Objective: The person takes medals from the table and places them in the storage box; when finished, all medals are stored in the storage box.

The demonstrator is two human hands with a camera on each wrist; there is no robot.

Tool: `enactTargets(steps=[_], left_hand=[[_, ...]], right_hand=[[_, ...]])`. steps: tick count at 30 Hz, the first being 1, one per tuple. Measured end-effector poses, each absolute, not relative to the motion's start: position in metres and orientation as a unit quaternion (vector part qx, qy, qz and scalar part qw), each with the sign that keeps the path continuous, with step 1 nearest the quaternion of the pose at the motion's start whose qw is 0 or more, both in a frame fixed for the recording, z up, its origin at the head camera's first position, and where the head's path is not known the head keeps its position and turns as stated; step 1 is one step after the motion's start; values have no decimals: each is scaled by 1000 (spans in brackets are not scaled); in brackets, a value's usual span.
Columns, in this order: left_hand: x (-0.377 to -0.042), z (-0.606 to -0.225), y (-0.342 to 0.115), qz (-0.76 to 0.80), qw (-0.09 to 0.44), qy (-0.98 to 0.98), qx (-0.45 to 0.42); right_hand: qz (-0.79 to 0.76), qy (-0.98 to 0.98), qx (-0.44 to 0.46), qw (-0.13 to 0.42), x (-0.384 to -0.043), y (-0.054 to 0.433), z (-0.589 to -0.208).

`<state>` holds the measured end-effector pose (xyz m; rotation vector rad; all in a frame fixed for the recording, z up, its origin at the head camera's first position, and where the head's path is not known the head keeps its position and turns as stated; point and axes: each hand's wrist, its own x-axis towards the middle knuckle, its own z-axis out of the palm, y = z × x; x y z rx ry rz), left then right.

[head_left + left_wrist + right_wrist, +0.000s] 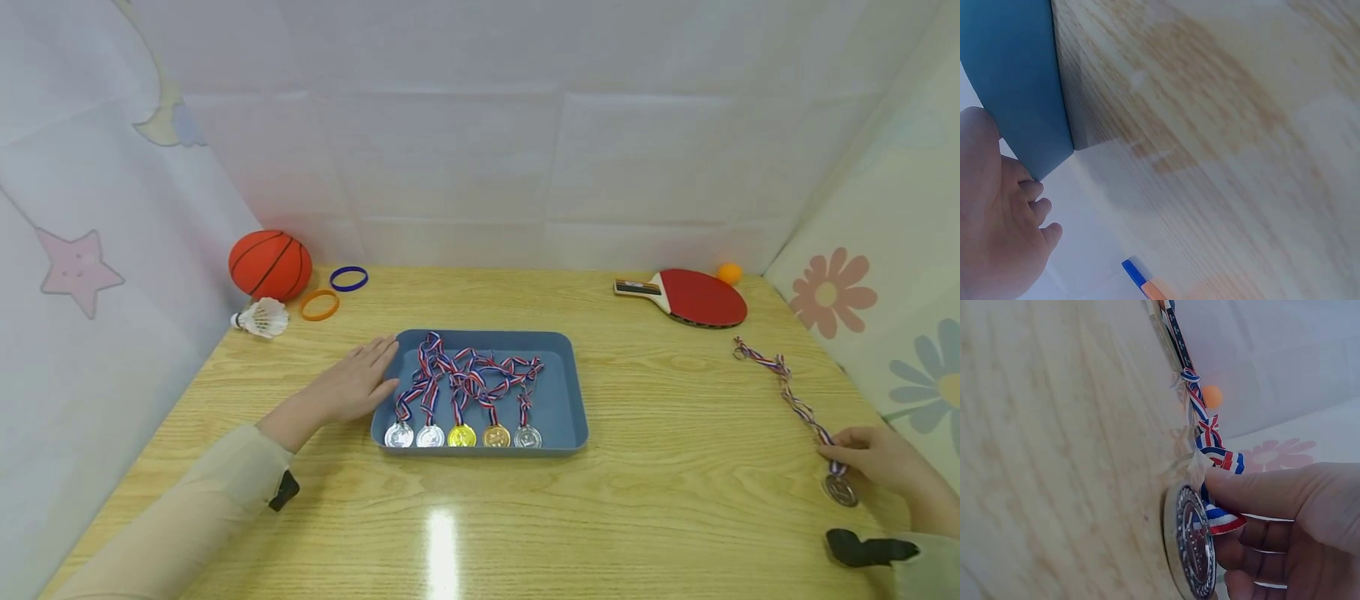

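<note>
My right hand pinches the striped ribbon of a medal at the table's right side. In the right wrist view the medal hangs by the thumb, and its red, white and blue ribbon trails away along the table. My left hand rests with straight fingers against the left rim of a blue-grey tray. Inside the tray lie several medals in a row, among them a gold-coloured medal, with ribbons bunched above them. The left wrist view shows the hand touching the tray's side.
At the back left are a small basketball, a shuttlecock, an orange wristband and a blue wristband. A red table tennis bat and an orange ball lie at the back right. Fabric walls border the table.
</note>
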<state>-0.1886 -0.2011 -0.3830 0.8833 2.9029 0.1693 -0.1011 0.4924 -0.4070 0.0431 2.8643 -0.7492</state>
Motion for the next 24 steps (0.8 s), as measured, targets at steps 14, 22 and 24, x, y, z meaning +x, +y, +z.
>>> enactTargets(steps=[14,22,24], left_hand=[[-189,-386,-202,57,48,954,291],[-189,-385,-202,57,49,954,292],[-189,-384,-202,57,49,954,292]], right_hand=[[-379,920,63,81,-112,509,-401],[-503,864,10,-24,-113,477,-369],[-506,862,10,-41,-115,469,-360]])
